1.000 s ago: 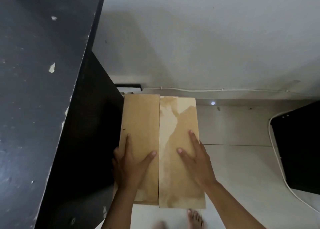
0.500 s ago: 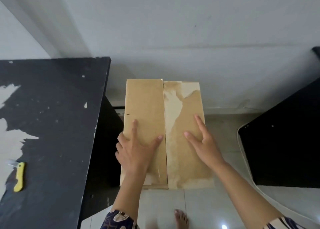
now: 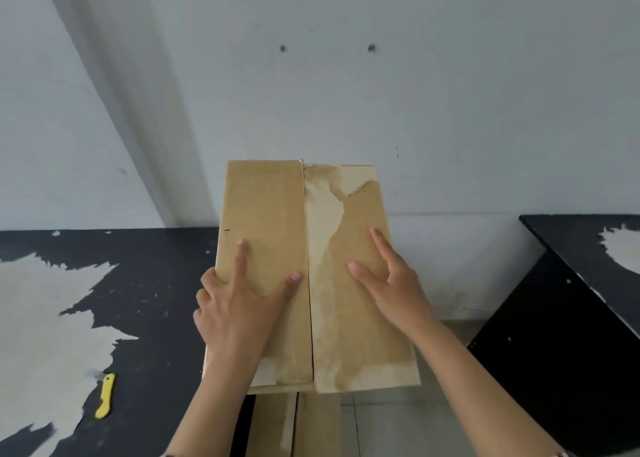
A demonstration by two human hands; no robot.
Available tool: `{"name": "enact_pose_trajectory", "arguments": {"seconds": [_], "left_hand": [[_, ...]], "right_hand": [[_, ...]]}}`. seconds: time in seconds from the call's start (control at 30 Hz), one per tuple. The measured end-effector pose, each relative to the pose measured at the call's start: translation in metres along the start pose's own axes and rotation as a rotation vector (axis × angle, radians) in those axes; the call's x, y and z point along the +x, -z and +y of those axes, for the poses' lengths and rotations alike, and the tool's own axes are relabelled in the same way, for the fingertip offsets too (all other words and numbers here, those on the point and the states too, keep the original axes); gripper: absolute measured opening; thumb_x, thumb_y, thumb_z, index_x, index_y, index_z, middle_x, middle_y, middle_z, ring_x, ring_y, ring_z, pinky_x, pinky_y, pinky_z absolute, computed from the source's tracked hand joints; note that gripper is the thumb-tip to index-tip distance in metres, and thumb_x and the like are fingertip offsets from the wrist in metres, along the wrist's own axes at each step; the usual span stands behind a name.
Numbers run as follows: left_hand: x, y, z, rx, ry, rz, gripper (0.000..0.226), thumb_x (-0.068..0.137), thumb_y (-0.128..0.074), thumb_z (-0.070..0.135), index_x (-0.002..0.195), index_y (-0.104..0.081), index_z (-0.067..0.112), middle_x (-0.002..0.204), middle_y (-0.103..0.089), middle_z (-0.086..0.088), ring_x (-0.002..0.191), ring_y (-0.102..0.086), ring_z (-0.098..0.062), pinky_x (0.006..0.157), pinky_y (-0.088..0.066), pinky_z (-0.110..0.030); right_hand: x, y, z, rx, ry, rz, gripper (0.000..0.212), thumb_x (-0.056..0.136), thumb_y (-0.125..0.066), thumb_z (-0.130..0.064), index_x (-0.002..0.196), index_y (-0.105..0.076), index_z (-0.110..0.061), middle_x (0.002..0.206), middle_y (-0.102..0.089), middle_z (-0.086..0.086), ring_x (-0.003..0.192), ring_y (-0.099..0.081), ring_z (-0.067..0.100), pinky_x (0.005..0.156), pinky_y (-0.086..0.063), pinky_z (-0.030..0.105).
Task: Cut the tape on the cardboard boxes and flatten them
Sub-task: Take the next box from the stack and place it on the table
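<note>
A brown cardboard box [image 3: 273, 214] is held up in front of me, its two top flaps closed and meeting at a centre seam, the right flap stained pale. My left hand [image 3: 239, 304] lies on the left flap with index finger and thumb spread flat, the other fingers curled over the box's left edge. On the right flap, my right hand [image 3: 391, 290] does the same, its outer fingers hidden over the right edge. A yellow utility knife [image 3: 105, 396] lies on the black table [image 3: 156, 283] to the left.
More cardboard [image 3: 311, 425] shows below the held box, near the floor. A second black table [image 3: 571, 318] with a worn patch stands on the right. A grey wall [image 3: 381, 93] is right behind the box.
The box has come up from floor level to table height between both hands, which keep their places on the flaps. The view has tilted up, and the knife and table top are now in sight.
</note>
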State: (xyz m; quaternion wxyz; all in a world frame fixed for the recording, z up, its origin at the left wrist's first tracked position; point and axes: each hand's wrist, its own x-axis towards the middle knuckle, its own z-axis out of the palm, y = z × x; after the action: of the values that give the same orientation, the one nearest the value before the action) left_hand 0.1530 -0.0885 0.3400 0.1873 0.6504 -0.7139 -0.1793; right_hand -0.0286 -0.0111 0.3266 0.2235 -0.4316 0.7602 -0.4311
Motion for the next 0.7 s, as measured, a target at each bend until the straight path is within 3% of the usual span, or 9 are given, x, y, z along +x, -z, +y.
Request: {"name": "enact_pose_trajectory", "arguments": {"seconds": [0.23,0.5,0.7], "left_hand": [[0.009,0.077,-0.056,-0.034,-0.017,0.080,0.100,0.060,-0.036,0.087,0.145,-0.006,0.045,0.139,-0.029,-0.014,0.122,-0.038,-0.035,0.098,-0.035,-0.045],[0.027,0.164,-0.166,0.001,-0.059,0.109,0.095,0.063,-0.037,0.085,0.145,-0.007,0.045,0.135,-0.031,-0.011,0.118,-0.040,-0.030,0.095,-0.036,-0.041],[0.039,0.203,-0.230,0.036,-0.024,0.063,0.093,0.067,-0.041,0.084,0.145,-0.007,0.045,0.139,-0.029,-0.010,0.122,-0.038,-0.030,0.098,-0.033,-0.042]], "right_hand": [[-0.028,-0.048,-0.076,0.029,0.083,0.017,0.074,0.079,-0.051,-0.064,0.140,-0.011,-0.055,0.152,-0.025,-0.011,0.136,-0.033,0.015,0.109,-0.034,0.045],[-0.073,-0.148,-0.161,0.087,0.089,0.002,0.073,0.080,-0.052,-0.061,0.139,-0.010,-0.055,0.150,-0.029,-0.011,0.132,-0.038,0.015,0.107,-0.037,0.044],[-0.097,-0.209,-0.200,0.083,0.048,-0.047,0.072,0.082,-0.051,-0.058,0.142,-0.011,-0.049,0.149,-0.032,-0.008,0.131,-0.040,0.017,0.107,-0.037,0.043]]}}
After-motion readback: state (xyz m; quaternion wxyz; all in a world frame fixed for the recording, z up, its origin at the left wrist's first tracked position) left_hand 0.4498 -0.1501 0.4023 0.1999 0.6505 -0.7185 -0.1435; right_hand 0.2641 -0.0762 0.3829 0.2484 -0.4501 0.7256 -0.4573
